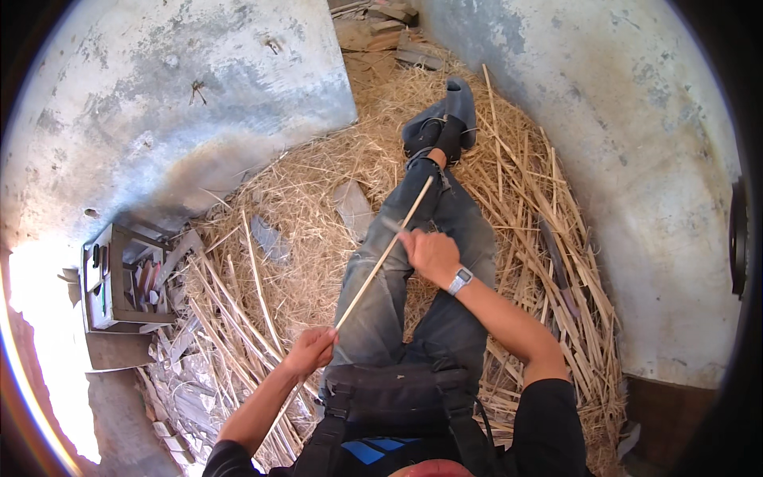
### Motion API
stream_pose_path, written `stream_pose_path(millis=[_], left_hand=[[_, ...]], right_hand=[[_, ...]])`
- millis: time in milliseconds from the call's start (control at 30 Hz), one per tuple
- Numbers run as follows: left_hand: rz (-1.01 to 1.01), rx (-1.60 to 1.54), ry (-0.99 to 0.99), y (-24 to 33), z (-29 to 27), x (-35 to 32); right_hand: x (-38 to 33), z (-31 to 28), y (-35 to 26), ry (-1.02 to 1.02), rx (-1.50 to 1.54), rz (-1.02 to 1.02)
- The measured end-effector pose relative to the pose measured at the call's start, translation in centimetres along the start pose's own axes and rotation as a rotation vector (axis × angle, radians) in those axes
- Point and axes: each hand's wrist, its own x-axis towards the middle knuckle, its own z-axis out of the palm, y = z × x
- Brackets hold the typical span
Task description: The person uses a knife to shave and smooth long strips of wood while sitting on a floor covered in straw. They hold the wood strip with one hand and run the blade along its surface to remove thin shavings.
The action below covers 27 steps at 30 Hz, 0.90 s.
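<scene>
A thin pale strip [373, 274], bamboo or wood, slants across my thighs from lower left to upper right. My left hand [312, 350] is closed round its lower part, and more of the strip seems to run down along that forearm. Close to the upper half of the strip, my right hand [431, 256] is closed on a small knife. Its short blade [392, 226] sticks out past the thumb and lies against or just over the strip; the picture cannot settle which. The knife's handle is hidden inside the fist.
Shavings [306, 203] cover the floor around my stretched-out, crossed legs. Long split strips [548, 238] lie heaped on the right, with a dark curved blade-like tool [556, 266] among them. At left stands a small box shelf [119, 278] with odds and ends. Worn walls [636, 159] rise on both sides.
</scene>
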Motion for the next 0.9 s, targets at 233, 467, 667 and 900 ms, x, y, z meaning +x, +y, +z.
stream_pose_path(millis=[233, 467, 667, 900], left_hand=[[-0.034, 0.115, 0.076, -5.2, -4.8, -8.3], [-0.109, 0.158, 0.031, -7.3, -6.8, -9.7], [-0.154, -0.113, 0.019, -3.0, -2.8, -3.9], [-0.283, -0.527, -0.233, 0.6, -0.1, 3.5]], right_hand=[[3.0, 0.3, 3.2, 0.078, -0.029, 0.100], [4.1, -1.7, 10.0, 0.159, 0.143, 0.448], [1.7, -3.5, 4.5, 0.200, 0.294, 0.293], [-3.4, -1.6, -3.5, -0.147, 0.137, -0.081]])
